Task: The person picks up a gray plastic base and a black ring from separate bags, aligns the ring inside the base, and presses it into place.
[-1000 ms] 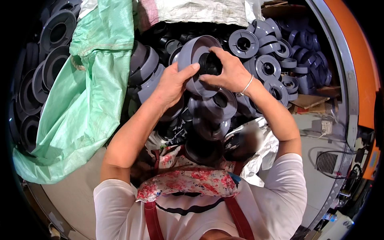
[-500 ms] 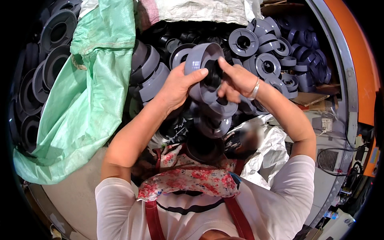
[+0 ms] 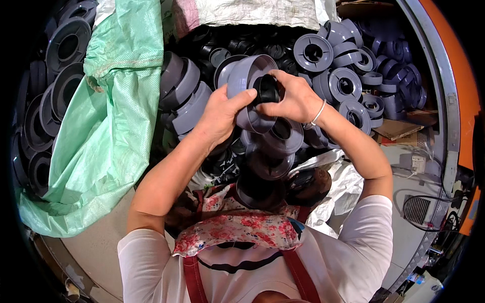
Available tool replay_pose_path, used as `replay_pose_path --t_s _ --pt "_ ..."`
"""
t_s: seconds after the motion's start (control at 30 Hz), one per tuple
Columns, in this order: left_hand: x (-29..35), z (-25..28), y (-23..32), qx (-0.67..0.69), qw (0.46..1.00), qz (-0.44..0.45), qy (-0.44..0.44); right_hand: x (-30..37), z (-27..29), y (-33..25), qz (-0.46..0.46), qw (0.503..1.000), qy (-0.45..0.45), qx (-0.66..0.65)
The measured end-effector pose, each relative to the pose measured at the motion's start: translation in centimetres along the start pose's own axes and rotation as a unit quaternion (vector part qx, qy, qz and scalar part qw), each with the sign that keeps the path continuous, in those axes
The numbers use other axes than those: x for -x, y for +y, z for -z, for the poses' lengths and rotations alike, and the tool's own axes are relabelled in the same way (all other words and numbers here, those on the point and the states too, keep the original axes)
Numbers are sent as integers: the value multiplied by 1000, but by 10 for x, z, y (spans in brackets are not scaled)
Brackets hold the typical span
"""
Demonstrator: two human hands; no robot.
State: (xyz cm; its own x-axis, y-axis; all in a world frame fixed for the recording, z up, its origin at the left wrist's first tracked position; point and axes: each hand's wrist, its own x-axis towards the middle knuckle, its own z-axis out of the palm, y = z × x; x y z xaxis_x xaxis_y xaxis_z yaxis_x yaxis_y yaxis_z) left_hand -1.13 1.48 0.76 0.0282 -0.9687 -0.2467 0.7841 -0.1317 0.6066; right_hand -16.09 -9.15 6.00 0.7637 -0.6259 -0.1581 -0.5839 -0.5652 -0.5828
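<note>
A grey plastic flanged cup is held tilted over the pile, with my left hand closed around its left wall, the thumb over the rim. Within the cup's mouth sits a black round plastic fitting. My right hand grips that fitting between thumb and fingers at its right side. Just below the held cup, a stack of similar grey cups leans toward my lap. More grey cups lie to the left of my left hand, and loose black fittings lie behind.
Grey flanged rings are heaped at the right, with larger ones at far left. A green woven sack hangs on the left; a white sack lies at the back. Cardboard and an orange-edged metal frame stand right.
My right hand's fingers have come round the black fitting, having been looser and blurred earlier. The cup has shifted slightly left, and the whole view has moved a little.
</note>
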Motion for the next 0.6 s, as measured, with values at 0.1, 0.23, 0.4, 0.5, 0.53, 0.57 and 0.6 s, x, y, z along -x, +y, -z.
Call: replay_pose_path --t_s 0.1,0.23,0.4,0.5,0.53,0.57,0.6 --pt "-4 5 2 17 999 32 -11 4 1 6 132 986 19 100" --pt "-3 5 9 23 995 78 -50 13 10 7 267 946 -5 186" --pt "-5 14 9 14 985 144 -97 18 6 8 385 876 2 290" --pt "-2 7 10 19 987 142 -72 21 6 12 380 882 2 278" --pt "1 3 6 -14 993 103 -59 23 7 13 334 916 17 222" --pt "5 -1 1 -47 996 63 -46 25 7 13 287 943 32 165" --pt "8 -4 -2 -175 983 -6 -48 26 7 10 180 978 24 107"
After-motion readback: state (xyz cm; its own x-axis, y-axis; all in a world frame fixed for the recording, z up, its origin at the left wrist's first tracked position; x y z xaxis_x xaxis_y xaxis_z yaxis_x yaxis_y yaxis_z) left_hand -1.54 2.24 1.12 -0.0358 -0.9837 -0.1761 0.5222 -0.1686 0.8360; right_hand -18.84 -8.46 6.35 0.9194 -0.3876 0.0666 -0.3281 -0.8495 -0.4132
